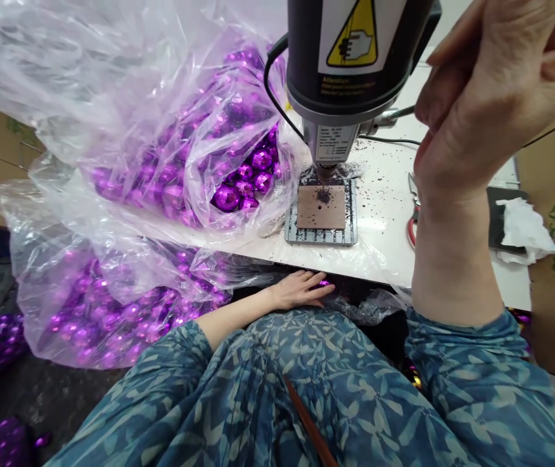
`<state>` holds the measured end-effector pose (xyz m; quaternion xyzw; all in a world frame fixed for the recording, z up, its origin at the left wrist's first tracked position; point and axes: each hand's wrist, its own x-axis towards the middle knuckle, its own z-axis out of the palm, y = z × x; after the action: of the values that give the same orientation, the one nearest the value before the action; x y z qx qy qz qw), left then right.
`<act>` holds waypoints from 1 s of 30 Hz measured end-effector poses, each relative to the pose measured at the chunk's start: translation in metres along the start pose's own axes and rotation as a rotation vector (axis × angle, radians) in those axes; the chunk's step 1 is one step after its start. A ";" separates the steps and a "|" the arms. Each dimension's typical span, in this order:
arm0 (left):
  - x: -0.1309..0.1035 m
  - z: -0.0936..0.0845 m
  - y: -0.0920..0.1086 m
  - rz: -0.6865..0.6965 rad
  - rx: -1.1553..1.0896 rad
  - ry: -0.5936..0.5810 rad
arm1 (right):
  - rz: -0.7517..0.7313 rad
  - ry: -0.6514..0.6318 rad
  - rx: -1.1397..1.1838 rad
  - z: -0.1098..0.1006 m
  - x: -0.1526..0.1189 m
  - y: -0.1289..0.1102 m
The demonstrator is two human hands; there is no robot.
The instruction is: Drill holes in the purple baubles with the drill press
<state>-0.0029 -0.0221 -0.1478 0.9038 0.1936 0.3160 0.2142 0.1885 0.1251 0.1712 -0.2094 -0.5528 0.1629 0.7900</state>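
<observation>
purple faceted balls [245, 188] bagged; left fingers [320, 292] spread, right fingers [431, 107] curled, hold unclear.

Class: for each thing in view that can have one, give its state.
Black cylindrical drilling machine, upright; running or not, cannot tell.
Brown square board, flat, strewn with dark shavings.
Clear plastic bag of purple faceted baubles, mouth open.
Red-handled metal tool, partly hidden; open or shut, cannot tell.
White tissue, crumpled.
White tabletop, littered with dark shavings.

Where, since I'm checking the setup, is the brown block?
In the head view, right of centre: the brown block lies on the metal base beneath the machine's head, right of the purple baubles.
</observation>
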 end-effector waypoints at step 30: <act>0.107 -0.112 -0.086 -0.664 -0.676 0.706 | 0.027 -0.095 -0.116 -0.002 -0.004 -0.017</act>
<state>-0.0171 0.1309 -0.0602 0.5165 0.4145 0.5579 0.5002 0.1897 0.1084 0.1761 -0.2542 -0.5952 0.1509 0.7473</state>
